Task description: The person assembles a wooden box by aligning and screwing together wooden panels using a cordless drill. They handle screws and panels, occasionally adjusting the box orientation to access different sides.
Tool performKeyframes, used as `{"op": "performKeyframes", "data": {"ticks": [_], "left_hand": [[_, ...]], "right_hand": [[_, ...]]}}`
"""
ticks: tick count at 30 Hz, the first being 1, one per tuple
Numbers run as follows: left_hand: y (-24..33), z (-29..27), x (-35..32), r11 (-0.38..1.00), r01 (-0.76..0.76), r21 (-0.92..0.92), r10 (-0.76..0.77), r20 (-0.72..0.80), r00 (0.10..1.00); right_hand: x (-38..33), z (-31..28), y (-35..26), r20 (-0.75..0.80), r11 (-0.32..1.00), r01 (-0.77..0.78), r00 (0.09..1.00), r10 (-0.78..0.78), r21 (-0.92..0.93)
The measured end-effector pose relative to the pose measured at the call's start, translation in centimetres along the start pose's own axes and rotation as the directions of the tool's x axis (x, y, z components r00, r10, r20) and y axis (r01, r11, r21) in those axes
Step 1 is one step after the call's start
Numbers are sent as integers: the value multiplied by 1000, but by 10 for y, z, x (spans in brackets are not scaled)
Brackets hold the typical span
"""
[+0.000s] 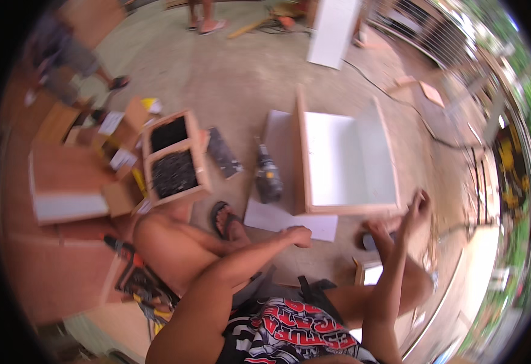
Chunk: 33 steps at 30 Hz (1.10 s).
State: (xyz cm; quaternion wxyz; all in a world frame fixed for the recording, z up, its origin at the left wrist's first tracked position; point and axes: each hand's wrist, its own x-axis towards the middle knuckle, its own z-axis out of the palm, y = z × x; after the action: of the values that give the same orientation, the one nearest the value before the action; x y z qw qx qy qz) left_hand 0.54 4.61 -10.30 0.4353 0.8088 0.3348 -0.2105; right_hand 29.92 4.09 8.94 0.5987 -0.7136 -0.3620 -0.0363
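A drawer-like wooden box with a white base panel stands on the floor in front of me. My left hand is closed, knuckles up, just in front of the box's near left corner. It hovers by a white sheet under the box; what its fingers hold, if anything, is hidden. Beyond the box's near right corner is my right hand, raised with its fingers curled together and slightly blurred. Anything in that hand is too small to make out. A cordless drill lies left of the box.
At left sit a two-compartment wooden box with dark contents, a dark flat board and opened cartons. Tools lie beside my left leg. A white panel stands at the back. Other people are at the far left and back.
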Motion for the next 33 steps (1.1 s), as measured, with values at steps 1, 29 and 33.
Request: {"op": "performKeyframes", "data": {"ticks": [1,29,33], "left_hand": [[15,-20,-14,1000,-8,5,7,101,995],[104,-104,-20,939,-3,344,203,-548,811],[111,-97,-3,923,-27,384,254,-555,792]], "right_hand": [[4,-3,10,8,994,-111,994,111,-13],[-79,75,274,238,94,-932,185,953,349],[-111,82,318,272,20,-829,206,940,559]]}}
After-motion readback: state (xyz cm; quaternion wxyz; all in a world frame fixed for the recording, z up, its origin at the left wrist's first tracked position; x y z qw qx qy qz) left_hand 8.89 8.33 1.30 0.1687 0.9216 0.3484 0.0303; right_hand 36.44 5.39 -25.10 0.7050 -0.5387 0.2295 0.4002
